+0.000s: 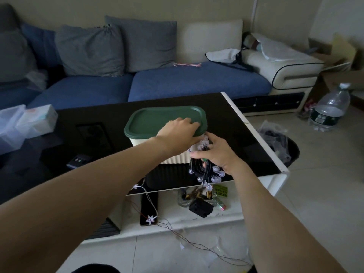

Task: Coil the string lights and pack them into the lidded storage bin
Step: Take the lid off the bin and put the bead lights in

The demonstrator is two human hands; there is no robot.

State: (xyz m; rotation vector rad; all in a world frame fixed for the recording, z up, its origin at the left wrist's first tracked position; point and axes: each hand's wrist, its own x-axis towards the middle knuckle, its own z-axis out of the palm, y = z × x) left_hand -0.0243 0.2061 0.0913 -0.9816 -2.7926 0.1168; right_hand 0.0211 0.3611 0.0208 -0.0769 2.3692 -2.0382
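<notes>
Dangling from the right hand [217, 154], coiled black string lights [204, 170] carry clear round bulbs.

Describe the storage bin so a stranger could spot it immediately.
Find the glossy black coffee table before the blue sofa. Near its right end stands a cream ribbed plastic bin with a dark green lid, under the left hand. Nothing else there is green-lidded.

We see a glossy black table top [226, 117] with a white edge, and on it stands the cream storage bin [173, 156] under its green lid [157, 119]. Clear plastic boxes [23, 123] sit at its far left corner, and a small dark device [77, 160] lies nearer us.
</notes>
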